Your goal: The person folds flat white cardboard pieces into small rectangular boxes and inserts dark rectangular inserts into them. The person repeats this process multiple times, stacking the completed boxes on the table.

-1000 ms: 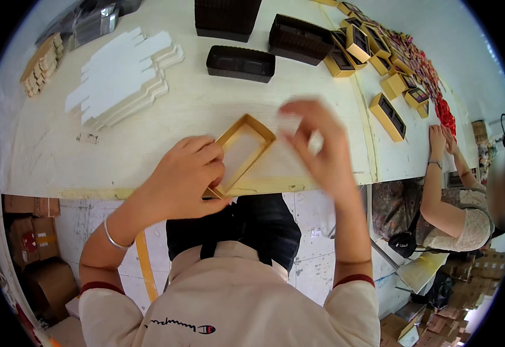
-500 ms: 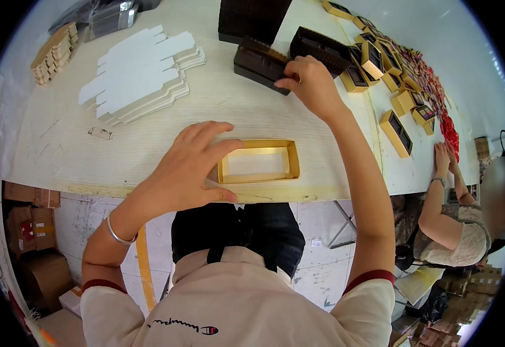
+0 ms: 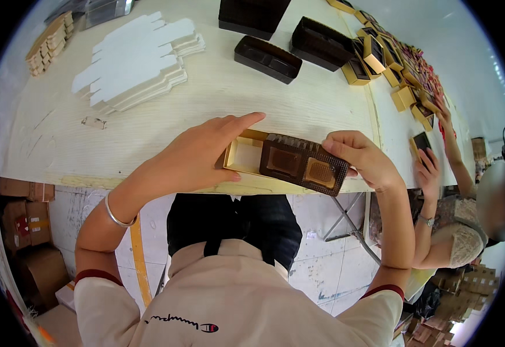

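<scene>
At the near edge of the table, my left hand (image 3: 203, 150) closes around the left end of an open gold cardboard box (image 3: 247, 155), thumb on the near side and fingers along the far side. My right hand (image 3: 368, 159) grips the right end of a dark brown plastic insert tray (image 3: 299, 163) with two recesses. The tray is tilted over the right part of the box and hides it; whether they touch I cannot tell. Beyond lie a low stack of the same brown trays (image 3: 268, 59) and two taller stacks, one at the back (image 3: 252, 20) and one to the right (image 3: 321, 43).
Flat white carton blanks (image 3: 134, 63) lie stacked at left, near a bundle of small tan pieces (image 3: 50, 43). Several filled gold boxes (image 3: 374, 55) pile up at right. A co-worker (image 3: 455, 222) sits there, one hand on a gold box (image 3: 420, 144). Brown cartons (image 3: 27, 222) stand below left.
My right hand has lifted a brown tray off the low stack and brought it near, over the gold box. My left hand has closed on the box. The co-worker's hands have moved apart.
</scene>
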{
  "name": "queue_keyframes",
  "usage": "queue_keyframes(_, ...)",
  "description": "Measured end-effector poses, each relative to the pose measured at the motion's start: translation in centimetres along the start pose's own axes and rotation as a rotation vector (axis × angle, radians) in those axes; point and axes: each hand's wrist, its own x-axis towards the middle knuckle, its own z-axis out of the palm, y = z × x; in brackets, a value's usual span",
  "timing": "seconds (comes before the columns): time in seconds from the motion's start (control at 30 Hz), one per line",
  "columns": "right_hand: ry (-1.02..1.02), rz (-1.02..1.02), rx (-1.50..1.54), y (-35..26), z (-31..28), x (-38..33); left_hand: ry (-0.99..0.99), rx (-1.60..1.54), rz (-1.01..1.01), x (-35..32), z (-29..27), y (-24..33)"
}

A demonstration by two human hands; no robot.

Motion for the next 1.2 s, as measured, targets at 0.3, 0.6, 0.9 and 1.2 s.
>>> queue_keyframes(0.3,0.077,-0.076,-0.060,1.3,1.1,-0.2,-0.141,-0.001,0.037,2.4,1.0,0.9)
queue_keyframes(0.6,0.158,-0.917,-0.685,4.4,0.4,-2.5,-0.270,0.012,0.081,4.9,-0.4,-0.1)
queue_keyframes(0.9,0.243,-1.085,-1.004,4.9,2.2,-2.0,-0.142,0.283,0.265,5.4,1.6,1.5)
queue_keyframes(1.2,0.279,-1.041,-1.131,6.2,1.4,-1.4,-0.069,0.435,0.218,6.1,2.9,2.2)
